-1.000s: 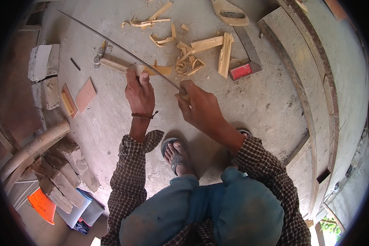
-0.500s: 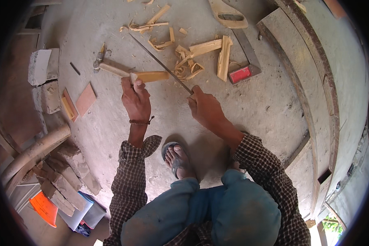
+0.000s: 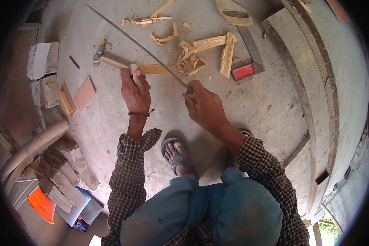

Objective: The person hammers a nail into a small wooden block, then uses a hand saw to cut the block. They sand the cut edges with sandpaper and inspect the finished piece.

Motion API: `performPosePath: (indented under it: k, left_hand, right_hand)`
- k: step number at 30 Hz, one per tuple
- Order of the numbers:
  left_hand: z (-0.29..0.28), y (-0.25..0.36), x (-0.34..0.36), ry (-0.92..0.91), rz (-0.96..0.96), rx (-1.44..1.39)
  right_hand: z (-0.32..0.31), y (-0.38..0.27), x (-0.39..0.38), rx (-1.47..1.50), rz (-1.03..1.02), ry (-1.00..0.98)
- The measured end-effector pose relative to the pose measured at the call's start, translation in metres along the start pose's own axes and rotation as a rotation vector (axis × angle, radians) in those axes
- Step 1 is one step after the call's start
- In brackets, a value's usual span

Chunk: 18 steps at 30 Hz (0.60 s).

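My left hand is closed around a short, pale wooden piece, which points to the right from my fingers. My right hand grips the handle of a long, thin, dark file. The file slants up to the far left and crosses the wooden piece near its right end; whether they touch, I cannot tell. Just beyond my left hand lies a hammer on the floor, its wooden handle partly hidden behind the piece.
Curled wood shavings and split wood strips lie ahead. To their right are a red-stocked try square and a wooden saw-like handle. Long curved boards run along the right. Bricks and a log line the left.
The file has slid toward the far left, its tip now reaching much farther out. My right hand has shifted slightly left; my left hand keeps its hold on the wooden piece.
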<state>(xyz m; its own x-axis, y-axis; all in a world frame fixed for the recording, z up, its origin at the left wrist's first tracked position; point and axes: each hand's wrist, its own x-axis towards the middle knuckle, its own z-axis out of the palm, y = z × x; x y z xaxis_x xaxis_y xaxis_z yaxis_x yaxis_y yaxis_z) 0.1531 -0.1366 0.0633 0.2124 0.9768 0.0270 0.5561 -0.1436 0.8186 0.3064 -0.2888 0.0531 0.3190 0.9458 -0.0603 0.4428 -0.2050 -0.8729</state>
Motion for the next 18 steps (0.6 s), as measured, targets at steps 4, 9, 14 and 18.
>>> performPosePath:
  k: [4,9,14,18]
  left_hand:
    - [0.004,0.0,0.003,-0.011,-0.037,-0.006]
    - [-0.004,-0.013,0.009,0.021,0.009,0.027]
    - [0.006,0.0,0.003,-0.019,0.012,0.064]
    - [0.004,-0.002,0.008,-0.02,-0.008,0.084]
  right_hand:
    - [0.0,0.018,-0.006,-0.147,0.105,-0.093]
    - [-0.009,-0.006,0.005,-0.026,0.007,-0.043]
    - [-0.002,0.023,0.001,-0.274,0.138,-0.108]
    - [0.001,0.023,-0.006,-0.139,0.117,-0.078]
